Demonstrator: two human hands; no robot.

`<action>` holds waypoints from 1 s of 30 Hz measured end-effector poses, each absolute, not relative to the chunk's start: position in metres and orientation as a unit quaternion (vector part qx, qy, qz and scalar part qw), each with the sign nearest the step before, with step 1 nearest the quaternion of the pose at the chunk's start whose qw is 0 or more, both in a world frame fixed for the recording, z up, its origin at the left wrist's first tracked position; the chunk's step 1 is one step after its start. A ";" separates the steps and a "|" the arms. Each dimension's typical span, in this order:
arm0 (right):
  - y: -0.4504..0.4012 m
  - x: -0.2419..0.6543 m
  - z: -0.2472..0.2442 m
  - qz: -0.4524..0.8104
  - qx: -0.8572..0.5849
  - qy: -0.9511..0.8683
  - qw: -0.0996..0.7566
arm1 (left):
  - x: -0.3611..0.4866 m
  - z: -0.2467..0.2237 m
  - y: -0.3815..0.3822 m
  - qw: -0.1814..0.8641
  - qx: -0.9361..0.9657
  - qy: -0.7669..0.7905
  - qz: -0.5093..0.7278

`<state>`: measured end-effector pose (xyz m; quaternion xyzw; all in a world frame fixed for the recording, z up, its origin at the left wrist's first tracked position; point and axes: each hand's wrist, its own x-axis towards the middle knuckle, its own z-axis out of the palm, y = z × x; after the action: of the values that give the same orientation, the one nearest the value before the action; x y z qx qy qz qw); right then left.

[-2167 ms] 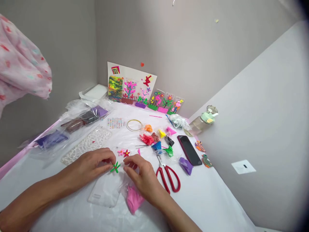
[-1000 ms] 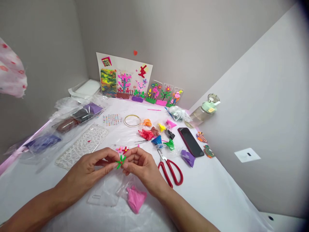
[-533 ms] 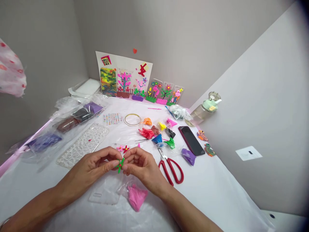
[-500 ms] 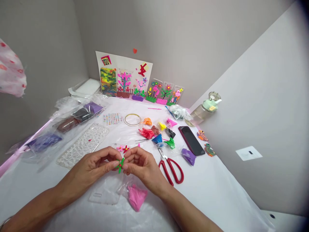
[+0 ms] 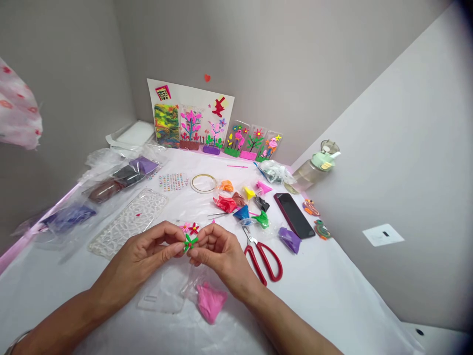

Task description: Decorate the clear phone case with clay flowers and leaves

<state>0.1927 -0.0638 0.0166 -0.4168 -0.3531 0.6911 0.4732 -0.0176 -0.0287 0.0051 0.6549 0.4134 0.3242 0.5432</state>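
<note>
A small green clay flower [image 5: 189, 242] with a red centre is pinched between my two hands, above a clear phone case [image 5: 162, 296]. My left hand [image 5: 155, 254] grips its left petals with thumb and forefinger. On the other side, my right hand [image 5: 216, 251] has thumb and fingertips closed on the right petals. Just beyond the fingertips, a pink clay flower [image 5: 185, 227] and a red clay flower [image 5: 194, 228] lie at the far end of the case, which my hands partly cover. Pink clay [image 5: 211, 301] in a plastic wrap lies to the case's right.
Red-handled scissors [image 5: 263, 259] and a phone [image 5: 293, 215] lie to the right. Several clay packets, such as the blue clay [image 5: 242, 213], sit in the middle. A textured clear case [image 5: 129, 222] is at left. Decorated cases [image 5: 254, 140] lean on the wall; a bottle [image 5: 314, 170] stands at right.
The green flower has turned so its petals face the camera more fully, and it sits slightly higher. Both hands keep their pinch, with the fingers shifted a little.
</note>
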 end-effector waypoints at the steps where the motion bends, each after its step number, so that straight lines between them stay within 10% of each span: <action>1: -0.064 0.193 0.017 0.689 -0.418 -0.356 0.473 | -0.018 0.005 -0.029 0.541 0.657 0.416 0.322; 30: -0.063 0.195 0.014 0.668 -0.440 -0.370 0.473 | -0.011 0.009 -0.035 0.501 0.661 0.430 0.356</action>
<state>0.1946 -0.0635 0.0143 -0.4399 -0.3702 0.6676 0.4731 -0.0105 -0.0347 0.0091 0.6614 0.4300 0.3555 0.5012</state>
